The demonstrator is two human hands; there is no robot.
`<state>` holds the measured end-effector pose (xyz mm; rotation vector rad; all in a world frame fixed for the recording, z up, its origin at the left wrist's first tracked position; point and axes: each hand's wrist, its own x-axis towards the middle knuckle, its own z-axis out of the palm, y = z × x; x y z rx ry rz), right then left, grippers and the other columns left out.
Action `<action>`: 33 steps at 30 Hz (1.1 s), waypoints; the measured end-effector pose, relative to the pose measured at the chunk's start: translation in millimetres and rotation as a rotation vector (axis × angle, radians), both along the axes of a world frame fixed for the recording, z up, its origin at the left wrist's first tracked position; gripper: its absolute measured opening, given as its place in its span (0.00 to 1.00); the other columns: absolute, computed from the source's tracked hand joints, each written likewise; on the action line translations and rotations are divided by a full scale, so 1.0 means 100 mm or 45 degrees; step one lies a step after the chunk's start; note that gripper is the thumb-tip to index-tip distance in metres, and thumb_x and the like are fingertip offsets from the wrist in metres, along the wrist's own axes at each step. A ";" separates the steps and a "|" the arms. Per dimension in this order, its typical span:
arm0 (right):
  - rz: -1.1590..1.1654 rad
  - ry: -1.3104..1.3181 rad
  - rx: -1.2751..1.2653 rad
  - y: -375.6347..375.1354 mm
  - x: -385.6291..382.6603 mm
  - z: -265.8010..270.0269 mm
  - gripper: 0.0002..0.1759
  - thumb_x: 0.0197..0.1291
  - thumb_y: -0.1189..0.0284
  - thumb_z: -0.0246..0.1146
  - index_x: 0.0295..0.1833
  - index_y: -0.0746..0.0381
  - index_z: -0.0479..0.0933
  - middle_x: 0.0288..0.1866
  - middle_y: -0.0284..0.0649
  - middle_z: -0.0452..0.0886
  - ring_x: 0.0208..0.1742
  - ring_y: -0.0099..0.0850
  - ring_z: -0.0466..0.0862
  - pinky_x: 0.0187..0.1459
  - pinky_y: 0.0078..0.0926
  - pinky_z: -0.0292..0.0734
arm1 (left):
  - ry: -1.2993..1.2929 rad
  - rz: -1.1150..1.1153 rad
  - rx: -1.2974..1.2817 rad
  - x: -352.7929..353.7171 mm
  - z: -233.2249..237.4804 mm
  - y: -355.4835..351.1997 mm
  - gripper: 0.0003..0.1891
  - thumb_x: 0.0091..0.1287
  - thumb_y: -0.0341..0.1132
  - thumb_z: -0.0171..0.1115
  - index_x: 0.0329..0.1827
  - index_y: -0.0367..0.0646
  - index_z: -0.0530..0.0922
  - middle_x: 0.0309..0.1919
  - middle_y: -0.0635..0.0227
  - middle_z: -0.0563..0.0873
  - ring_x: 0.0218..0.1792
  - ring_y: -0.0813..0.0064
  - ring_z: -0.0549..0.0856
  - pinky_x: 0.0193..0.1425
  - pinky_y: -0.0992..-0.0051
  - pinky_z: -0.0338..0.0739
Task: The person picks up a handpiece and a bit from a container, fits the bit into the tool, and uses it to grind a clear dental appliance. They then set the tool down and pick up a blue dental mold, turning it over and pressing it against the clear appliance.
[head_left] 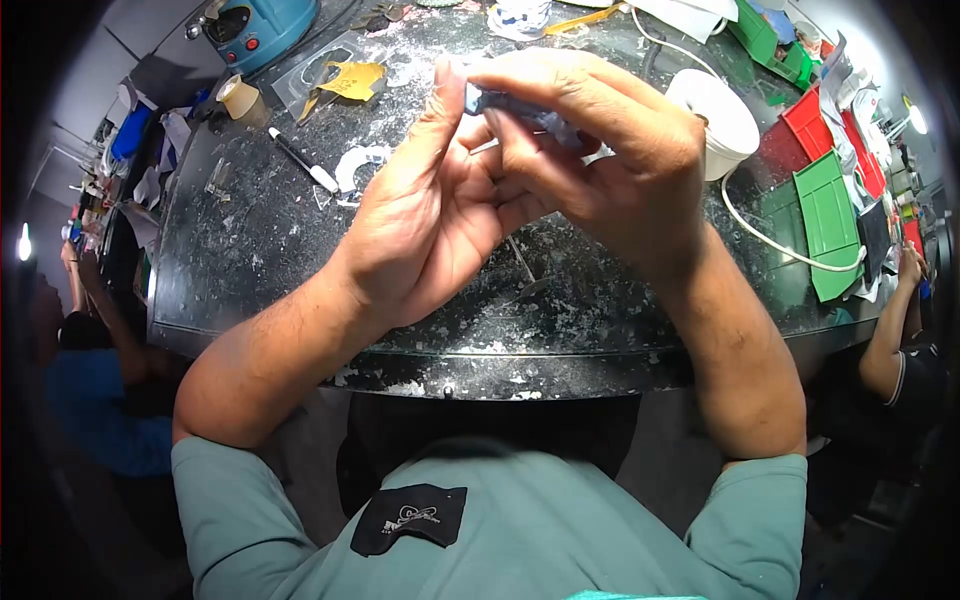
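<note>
Above the middle of the dark bench, both hands come together around a small blue-grey piece (530,108); its exact kind is hard to make out behind the fingers. My right hand (620,140) grips it between thumb and curled fingers. My left hand (425,200) closes on its left end, thumb pointing up along it, with the palm turned toward me. Below the hands a thin metal-looking rod (523,262) shows against the bench; its upper end is hidden. A white horseshoe-shaped piece (358,170) lies left of my left hand.
White scraps litter the black bench (420,345). A black-and-white pen (303,160), yellow sheet (352,82) and blue machine (262,32) are at left. At right stand a white tub (722,125), a cable (775,245) and green (828,225) and red bins (808,130). People sit on both sides.
</note>
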<state>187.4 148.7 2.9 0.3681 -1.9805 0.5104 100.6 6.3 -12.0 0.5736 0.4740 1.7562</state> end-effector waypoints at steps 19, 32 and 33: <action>-0.071 -0.039 0.154 -0.02 0.03 -0.01 0.17 0.51 0.74 0.70 0.49 0.64 0.80 0.33 0.42 0.83 0.31 0.33 0.84 0.33 0.26 0.81 | 0.061 0.105 -0.109 -0.01 -0.01 0.00 0.29 0.78 0.54 0.36 0.59 0.35 0.70 0.50 0.57 0.83 0.56 0.70 0.79 0.68 0.65 0.67; -0.064 0.074 0.260 0.02 0.03 0.05 0.20 0.48 0.79 0.72 0.50 0.64 0.82 0.37 0.42 0.85 0.26 0.24 0.82 0.27 0.18 0.78 | 0.064 0.064 0.027 -0.01 -0.02 -0.01 0.30 0.78 0.55 0.33 0.59 0.33 0.70 0.49 0.55 0.83 0.55 0.71 0.81 0.67 0.65 0.69; -0.062 0.074 0.262 0.01 0.03 0.05 0.20 0.48 0.79 0.72 0.50 0.64 0.82 0.37 0.42 0.85 0.26 0.24 0.82 0.27 0.18 0.78 | 0.064 0.067 0.029 -0.01 -0.02 0.00 0.30 0.78 0.55 0.33 0.59 0.33 0.70 0.49 0.55 0.83 0.55 0.71 0.81 0.67 0.65 0.69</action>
